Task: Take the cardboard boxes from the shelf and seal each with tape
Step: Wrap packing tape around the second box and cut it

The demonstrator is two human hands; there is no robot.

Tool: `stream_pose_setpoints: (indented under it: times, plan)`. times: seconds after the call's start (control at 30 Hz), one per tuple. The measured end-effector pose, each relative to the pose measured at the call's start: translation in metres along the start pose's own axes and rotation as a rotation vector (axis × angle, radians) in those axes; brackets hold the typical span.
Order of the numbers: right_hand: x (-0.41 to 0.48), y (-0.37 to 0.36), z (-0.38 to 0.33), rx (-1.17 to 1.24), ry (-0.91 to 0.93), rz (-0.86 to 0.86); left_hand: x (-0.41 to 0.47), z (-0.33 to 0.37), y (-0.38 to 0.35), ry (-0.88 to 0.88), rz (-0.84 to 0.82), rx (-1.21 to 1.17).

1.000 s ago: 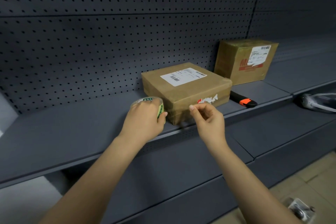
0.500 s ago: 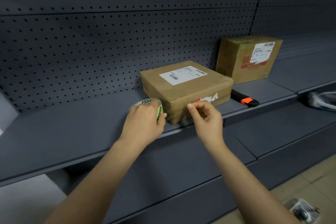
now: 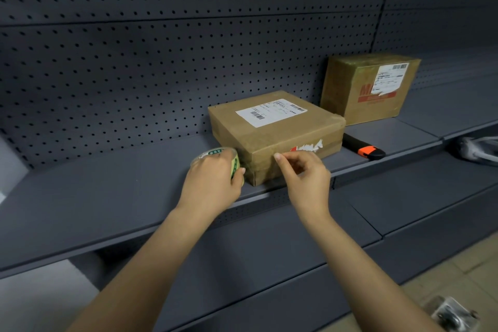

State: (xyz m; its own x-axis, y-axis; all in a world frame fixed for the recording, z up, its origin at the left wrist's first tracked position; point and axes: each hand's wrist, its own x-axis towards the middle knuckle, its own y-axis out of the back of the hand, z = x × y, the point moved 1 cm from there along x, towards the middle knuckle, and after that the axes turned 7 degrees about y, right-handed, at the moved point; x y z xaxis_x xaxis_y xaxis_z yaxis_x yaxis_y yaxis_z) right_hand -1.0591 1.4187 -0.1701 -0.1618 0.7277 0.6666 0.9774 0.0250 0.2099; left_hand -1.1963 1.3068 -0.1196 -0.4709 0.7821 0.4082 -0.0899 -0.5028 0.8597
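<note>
Open shelf (image 3: 94, 197) runs left of the flat box (image 3: 275, 132); a cutter (image 3: 363, 147) flanks its right, a taller box (image 3: 369, 89) behind.

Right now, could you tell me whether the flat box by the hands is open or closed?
Closed: the flat box has its top flush, a label flat on it, no flap raised.

Single head cam, fwd & down, close over shelf (image 3: 113, 197).
</note>
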Motion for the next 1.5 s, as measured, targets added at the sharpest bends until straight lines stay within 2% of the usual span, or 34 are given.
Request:
stream_pose_setpoints:
  times: [0.27,0.43,0.5,0.57,0.67,0.73,0.83,0.9,1.23,1.5]
  plan:
    - [0.003,-0.004,0.0,-0.094,0.016,0.02,0.003,-0.002,-0.003,-0.014,0.005,-0.007]
    - [0.013,0.0,0.006,-0.045,-0.147,0.117,0.006,-0.007,-0.004,0.002,0.017,0.004]
    - [0.017,0.005,0.004,-0.069,-0.075,0.109,0.008,-0.01,-0.004,0.008,0.018,0.011]
    - [0.021,0.004,-0.001,-0.105,0.099,0.055,0.01,-0.012,-0.005,0.007,0.023,0.016]
    - [0.025,-0.009,-0.01,-0.151,0.392,-0.156,0.011,-0.012,-0.004,0.004,0.028,0.017]
    - [0.031,-0.02,-0.013,-0.146,0.49,-0.305,0.013,-0.013,-0.004,-0.007,0.037,0.02]
    - [0.038,-0.032,-0.01,-0.188,0.525,-0.462,0.017,-0.018,-0.006,-0.028,0.059,0.02]
    - [0.039,-0.036,-0.004,-0.214,0.546,-0.504,0.02,-0.026,-0.011,-0.04,0.063,0.029]
    - [0.042,-0.038,0.005,-0.129,0.566,-0.514,0.02,-0.056,-0.01,-0.184,-0.017,-0.045]
    - [0.04,-0.044,0.005,-0.147,0.582,-0.465,0.013,-0.046,-0.012,-0.105,0.065,0.064]
